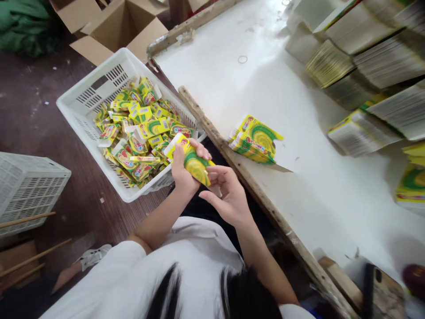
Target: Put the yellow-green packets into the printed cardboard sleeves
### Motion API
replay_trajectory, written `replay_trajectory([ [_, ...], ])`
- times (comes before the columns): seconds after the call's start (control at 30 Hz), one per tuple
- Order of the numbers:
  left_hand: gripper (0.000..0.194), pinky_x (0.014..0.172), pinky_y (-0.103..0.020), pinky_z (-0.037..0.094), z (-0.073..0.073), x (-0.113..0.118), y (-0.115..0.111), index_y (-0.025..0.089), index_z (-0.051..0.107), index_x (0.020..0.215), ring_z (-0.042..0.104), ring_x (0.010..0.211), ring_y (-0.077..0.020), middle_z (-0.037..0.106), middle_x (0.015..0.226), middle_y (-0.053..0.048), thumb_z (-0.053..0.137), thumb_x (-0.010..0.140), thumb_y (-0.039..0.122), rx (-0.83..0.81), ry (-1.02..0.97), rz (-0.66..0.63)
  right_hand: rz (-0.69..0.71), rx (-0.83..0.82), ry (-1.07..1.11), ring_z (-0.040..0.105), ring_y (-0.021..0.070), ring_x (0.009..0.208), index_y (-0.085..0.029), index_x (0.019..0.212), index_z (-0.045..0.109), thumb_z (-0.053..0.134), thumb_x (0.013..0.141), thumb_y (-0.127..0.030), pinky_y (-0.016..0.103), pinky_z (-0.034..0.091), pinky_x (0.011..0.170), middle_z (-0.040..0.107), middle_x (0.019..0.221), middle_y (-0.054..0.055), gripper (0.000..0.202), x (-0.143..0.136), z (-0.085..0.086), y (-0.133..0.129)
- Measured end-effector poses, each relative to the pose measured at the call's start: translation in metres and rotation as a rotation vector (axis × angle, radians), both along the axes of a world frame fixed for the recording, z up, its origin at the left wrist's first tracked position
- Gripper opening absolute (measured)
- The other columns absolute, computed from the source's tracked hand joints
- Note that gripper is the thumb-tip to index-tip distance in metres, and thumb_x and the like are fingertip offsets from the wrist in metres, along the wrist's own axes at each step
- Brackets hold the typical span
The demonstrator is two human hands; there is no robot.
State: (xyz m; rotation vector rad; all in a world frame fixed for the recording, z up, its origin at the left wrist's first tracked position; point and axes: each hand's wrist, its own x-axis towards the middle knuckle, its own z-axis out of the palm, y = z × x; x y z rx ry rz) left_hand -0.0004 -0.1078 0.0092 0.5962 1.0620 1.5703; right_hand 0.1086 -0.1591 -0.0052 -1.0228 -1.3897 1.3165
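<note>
My left hand is wrapped around a small yellow-and-green printed carton, thumb on the near side and fingers around the far side. At the carton's lower right end is my right hand, its fingers bent and the thumb held apart from them. Its fingertips are at the carton's end, and whether they press on a flap is partly hidden. Just beyond my left hand, a white plastic basket holds many similar cartons. On the table to the right lies a stack of flat cartons.
The white table has a raised wooden edge. Bundled carton stacks stand at its right, and a phone lies near the lower corner. Open cardboard boxes and another white basket stand on the floor.
</note>
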Motion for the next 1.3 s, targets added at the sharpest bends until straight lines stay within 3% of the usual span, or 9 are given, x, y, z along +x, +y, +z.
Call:
replay_trajectory([
  [0.27,0.067,0.088,-0.038,0.060,-0.028,-0.007,-0.013,0.024,0.062,0.106,0.070,0.099,-0.0234,0.070,0.097,-0.005,0.064,0.076,0.084,0.161,0.170,-0.172,-0.245,-0.048,-0.053,0.073,0.0191,0.090,-0.024,0.110,0.066,0.075,0.086,-0.031,0.033,0.061,0.082,0.074,0.099,0.003,0.027,0.011,-0.004,0.010],
  [0.43,0.043,0.076,-0.032,0.061,-0.036,-0.013,-0.012,0.022,0.069,0.090,0.071,0.075,-0.0171,0.074,0.081,0.000,0.079,0.079,0.063,0.011,0.176,-0.081,-0.233,-0.015,-0.089,0.072,0.0174,0.071,-0.023,0.094,0.070,0.067,0.094,-0.032,0.030,0.060,0.066,0.076,0.084,0.001,0.009,0.018,0.000,0.007],
  [0.57,0.038,0.089,-0.034,0.061,-0.020,-0.036,-0.013,0.025,0.069,0.106,0.074,0.099,-0.0202,0.076,0.106,-0.005,0.071,0.088,0.058,0.106,0.386,-0.087,-0.361,0.224,-0.383,0.070,0.0182,0.075,-0.026,0.098,0.076,0.068,0.095,-0.028,0.033,0.058,0.069,0.077,0.087,0.001,0.008,0.034,0.006,0.008],
  [0.67,0.065,0.115,-0.045,0.048,0.007,-0.055,-0.016,0.030,0.052,0.140,0.055,0.141,-0.0291,0.059,0.148,-0.011,0.067,0.088,0.066,0.280,0.748,-0.057,-0.424,0.456,-0.682,0.070,0.0213,0.086,-0.034,0.099,0.079,0.067,0.096,-0.022,0.042,0.057,0.086,0.078,0.090,0.001,0.018,0.047,0.011,0.010],
  [0.77,0.097,0.120,-0.053,0.042,0.022,-0.060,-0.018,0.023,0.041,0.150,0.048,0.146,-0.0386,0.052,0.154,-0.018,0.083,0.072,0.064,0.342,1.142,-0.352,-0.263,0.624,-0.782,0.070,0.0207,0.092,-0.042,0.100,0.077,0.064,0.097,-0.016,0.050,0.049,0.107,0.078,0.090,-0.003,0.029,0.046,0.015,0.008],
  [0.83,0.088,0.110,-0.050,0.050,0.018,-0.056,-0.018,0.020,0.047,0.144,0.061,0.131,-0.0372,0.063,0.141,-0.018,0.087,0.072,0.050,0.337,1.233,-0.591,-0.199,0.681,-0.746,0.070,0.0218,0.102,-0.045,0.110,0.073,0.065,0.096,-0.018,0.055,0.041,0.118,0.078,0.098,-0.003,0.032,0.041,0.015,0.006],
  [1.03,0.066,0.090,-0.035,0.057,-0.008,-0.037,-0.025,0.024,0.050,0.132,0.071,0.107,-0.0265,0.070,0.119,-0.007,0.081,0.075,0.031,0.334,1.212,-0.528,-0.450,0.272,-0.371,0.046,0.0365,0.149,-0.030,0.164,0.020,0.054,0.100,-0.051,0.063,0.049,0.113,0.042,0.163,0.016,0.075,0.033,0.002,0.003],
  [1.17,0.075,0.089,-0.034,0.057,-0.012,-0.029,-0.029,0.027,0.040,0.142,0.069,0.111,-0.0253,0.065,0.126,-0.008,0.078,0.078,0.025,0.559,1.170,-0.530,-0.061,-0.058,-0.085,0.060,0.0278,0.139,-0.028,0.151,0.050,0.050,0.104,-0.046,0.049,0.053,0.114,0.059,0.152,0.010,0.050,0.031,-0.003,0.005],
  [1.3,0.065,0.086,-0.034,0.057,-0.017,-0.028,-0.028,0.028,0.044,0.136,0.068,0.110,-0.0241,0.064,0.121,-0.007,0.075,0.079,0.024,0.616,1.187,-0.514,-0.148,-0.082,0.033,0.070,0.0275,0.125,-0.026,0.143,0.059,0.064,0.097,-0.052,0.046,0.057,0.108,0.072,0.136,0.011,0.053,0.025,-0.005,0.007],
])
